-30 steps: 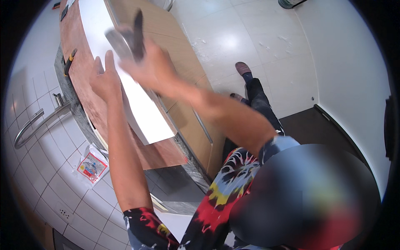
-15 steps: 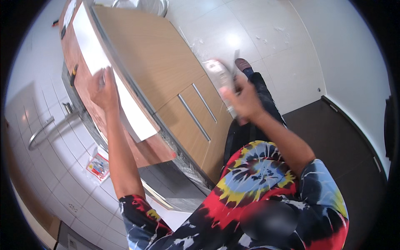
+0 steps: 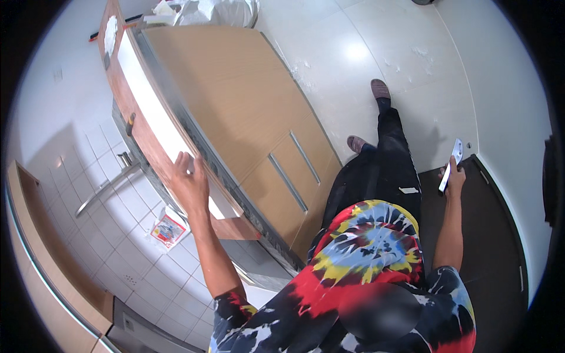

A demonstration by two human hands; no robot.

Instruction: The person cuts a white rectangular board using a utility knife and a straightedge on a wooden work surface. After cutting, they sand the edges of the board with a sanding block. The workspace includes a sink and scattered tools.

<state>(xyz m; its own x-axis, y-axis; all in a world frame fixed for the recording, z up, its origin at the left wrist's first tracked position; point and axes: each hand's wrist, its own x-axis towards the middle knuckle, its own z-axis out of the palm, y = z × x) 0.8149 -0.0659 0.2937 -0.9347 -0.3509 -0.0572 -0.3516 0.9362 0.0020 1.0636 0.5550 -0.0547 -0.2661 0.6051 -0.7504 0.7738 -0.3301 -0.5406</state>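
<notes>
My left hand (image 3: 189,183) rests over a long white strip (image 3: 154,112) lying on a reddish-brown wooden board (image 3: 154,157). Its fingers are bent and drawn together; what sits between them, if anything, is too small to make out. Out to the right, my right hand (image 3: 454,180) grips a long, flat, shiny tool (image 3: 453,160) with a pale face, held low beside my leg. A yellow-and-black cutter-like tool (image 3: 130,123) lies on the board beyond my left hand.
Below the board stands a wood-faced cabinet (image 3: 229,106) with two long metal handles. A tap (image 3: 109,188) and a red-and-white packet (image 3: 170,228) are to the left. White plastic bags (image 3: 218,12) lie at the far end. White scraps dot the tiled floor (image 3: 353,82).
My right hand has swung right, away from the cabinet, with the flat tool. My left hand has slid nearer along the white strip. The view has shifted, and my legs are apart.
</notes>
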